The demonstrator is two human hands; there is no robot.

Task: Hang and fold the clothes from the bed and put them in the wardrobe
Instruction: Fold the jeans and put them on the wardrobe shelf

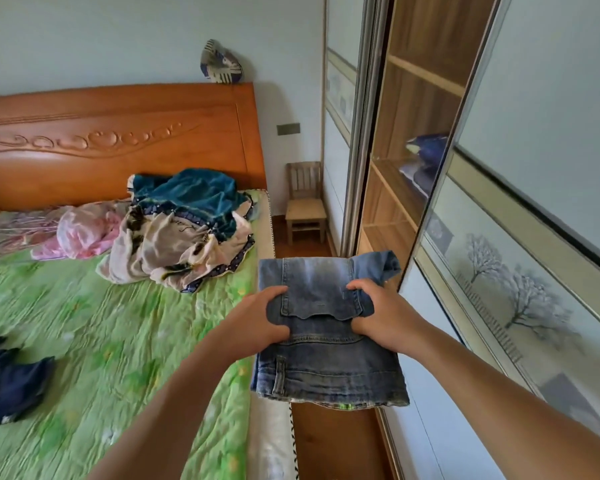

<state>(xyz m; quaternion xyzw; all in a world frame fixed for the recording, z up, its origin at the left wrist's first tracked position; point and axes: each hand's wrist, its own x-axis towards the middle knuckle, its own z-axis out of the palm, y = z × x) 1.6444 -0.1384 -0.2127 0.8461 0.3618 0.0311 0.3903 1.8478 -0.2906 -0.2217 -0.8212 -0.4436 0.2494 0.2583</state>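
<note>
While both hands grip folded jeans (326, 341), the wardrobe (413, 140) shelf holds blue cloth (426, 157).

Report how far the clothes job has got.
Done: a blue folded item already lies on a wardrobe shelf. In hand: folded jeans, gripped by the left hand and right hand, held between bed and wardrobe. Left: the mixed pile, a pink garment and a navy one on the bed.
</note>
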